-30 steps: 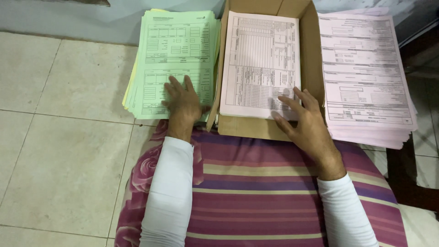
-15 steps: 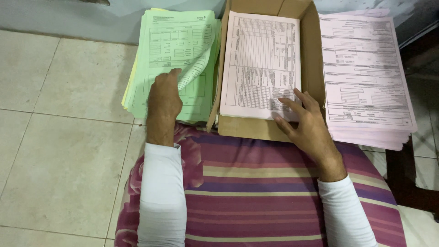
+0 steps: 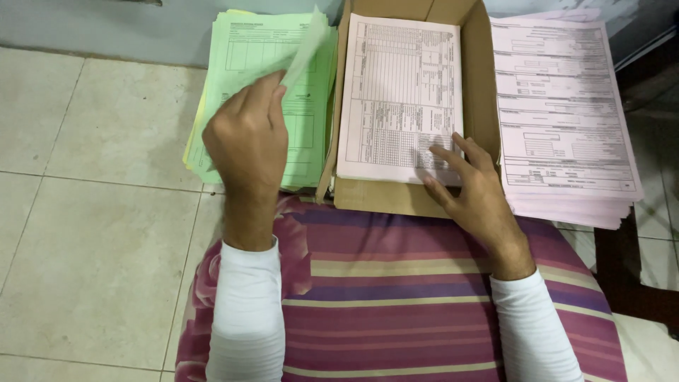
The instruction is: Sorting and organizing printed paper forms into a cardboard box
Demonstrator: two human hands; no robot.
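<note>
Between left-hand fingers (image 3: 272, 88): green sheet (image 3: 305, 44)

Tiled floor (image 3: 92, 233): green form stack (image 3: 247, 42), cardboard box (image 3: 484, 78), pink form stack (image 3: 566, 106).

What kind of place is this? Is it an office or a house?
Probably a room at home used for paperwork: the person sits on a tiled floor with a flowery striped cloth over their lap, sorting green forms beside a cardboard box.

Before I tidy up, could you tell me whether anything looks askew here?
The green stack is fanned, with yellow sheets poking out its left edge; the left hand lifts its top sheet.
</note>
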